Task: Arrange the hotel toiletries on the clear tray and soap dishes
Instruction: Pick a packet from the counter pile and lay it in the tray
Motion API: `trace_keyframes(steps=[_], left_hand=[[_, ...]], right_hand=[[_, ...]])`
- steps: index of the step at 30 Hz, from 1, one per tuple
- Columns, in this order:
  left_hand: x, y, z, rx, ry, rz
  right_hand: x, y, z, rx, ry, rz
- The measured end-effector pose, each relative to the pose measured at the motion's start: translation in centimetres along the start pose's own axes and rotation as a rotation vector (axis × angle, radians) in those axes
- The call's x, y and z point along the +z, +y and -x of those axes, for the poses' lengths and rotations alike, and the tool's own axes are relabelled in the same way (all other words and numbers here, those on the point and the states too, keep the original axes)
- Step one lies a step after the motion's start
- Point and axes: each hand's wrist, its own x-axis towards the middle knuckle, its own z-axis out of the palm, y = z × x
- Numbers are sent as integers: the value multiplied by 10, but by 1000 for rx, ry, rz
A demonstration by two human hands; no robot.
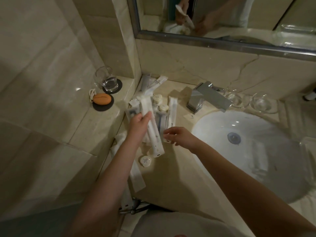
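My left hand grips a bundle of long white toiletry packets, held over the counter corner left of the sink. My right hand hovers just right of the bundle, fingers apart, fingertips near a packet's lower end; whether it touches is unclear. More long packets lie heaped in the corner, with small round wrapped items among them and one round white packet nearer me. Two clear glass dishes stand behind the basin. A clear tray shows at the right edge.
A white basin fills the right of the marble counter, with a chrome tap behind it. On the left ledge stand a drinking glass on a dark coaster and an orange oval object. Another long packet overhangs the front edge.
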Motion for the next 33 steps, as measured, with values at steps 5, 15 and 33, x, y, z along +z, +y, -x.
trace_keyframes(steps=[5, 15, 33], left_hand=[[-21, -2, -10, 15, 116, 59], [-26, 15, -21, 47, 150, 111], [20, 32, -3, 63, 79, 23]], right_hand=[[9, 16, -40, 178, 409, 338], [22, -10, -76, 292, 473, 433], [-42, 25, -17, 254, 355, -83]])
